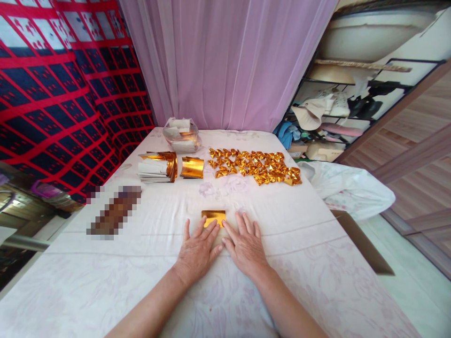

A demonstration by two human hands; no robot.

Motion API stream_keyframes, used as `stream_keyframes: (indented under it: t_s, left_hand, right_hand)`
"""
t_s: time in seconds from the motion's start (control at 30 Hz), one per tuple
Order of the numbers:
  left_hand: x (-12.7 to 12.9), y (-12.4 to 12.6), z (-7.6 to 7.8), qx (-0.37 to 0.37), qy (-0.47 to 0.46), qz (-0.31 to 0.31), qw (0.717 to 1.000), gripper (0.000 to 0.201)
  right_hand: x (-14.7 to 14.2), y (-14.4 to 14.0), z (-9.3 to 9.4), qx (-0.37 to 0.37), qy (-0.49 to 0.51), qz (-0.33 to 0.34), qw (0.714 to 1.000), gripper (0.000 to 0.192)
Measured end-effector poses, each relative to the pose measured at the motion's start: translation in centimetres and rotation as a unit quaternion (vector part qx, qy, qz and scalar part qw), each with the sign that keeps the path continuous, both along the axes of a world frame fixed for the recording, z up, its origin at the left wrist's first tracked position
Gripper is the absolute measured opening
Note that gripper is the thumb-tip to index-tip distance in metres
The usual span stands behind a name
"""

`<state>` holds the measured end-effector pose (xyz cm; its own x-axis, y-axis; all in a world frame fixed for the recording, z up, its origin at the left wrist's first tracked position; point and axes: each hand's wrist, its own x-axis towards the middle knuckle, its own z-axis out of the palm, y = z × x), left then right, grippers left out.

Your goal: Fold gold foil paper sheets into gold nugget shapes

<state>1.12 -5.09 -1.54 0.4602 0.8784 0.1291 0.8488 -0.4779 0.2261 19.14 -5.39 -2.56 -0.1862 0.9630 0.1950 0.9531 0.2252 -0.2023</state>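
A small sheet of shiny gold foil paper [213,216] lies flat on the cloth-covered table in front of me. My left hand [200,241] rests palm down with its fingers spread, the fingertips on the sheet's lower left part. My right hand [245,239] also lies palm down, fingers apart; its index fingertip touches the sheet's lower right edge, and the other fingers rest on the cloth. Part of the sheet's near edge is hidden under my fingers. Farther back lie a small stack of gold sheets [192,167] and many folded gold paper pieces [260,165].
Behind on the left are a larger stack of white-backed gold paper [155,170] and a clear plastic bag of paper [182,136]. A blurred-out object [114,211] lies at the left. A white plastic bag [352,188] and a cardboard piece [364,244] are beyond the right edge.
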Motion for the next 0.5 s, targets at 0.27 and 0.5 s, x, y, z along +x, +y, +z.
stream_keyframes:
  t_s: [0.27, 0.5]
  left_hand:
    - [-2.2, -0.3, -0.2, 0.016, 0.019, 0.033, 0.999, 0.047]
    - [-3.5, -0.6, 0.2, 0.025, 0.018, 0.042, 0.999, 0.045]
  right_hand:
    - [0.1, 0.0, 0.0, -0.005, 0.001, -0.003, 1.000, 0.044]
    - [0.3, 0.1, 0.4, -0.022, 0.001, 0.001, 1.000, 0.044]
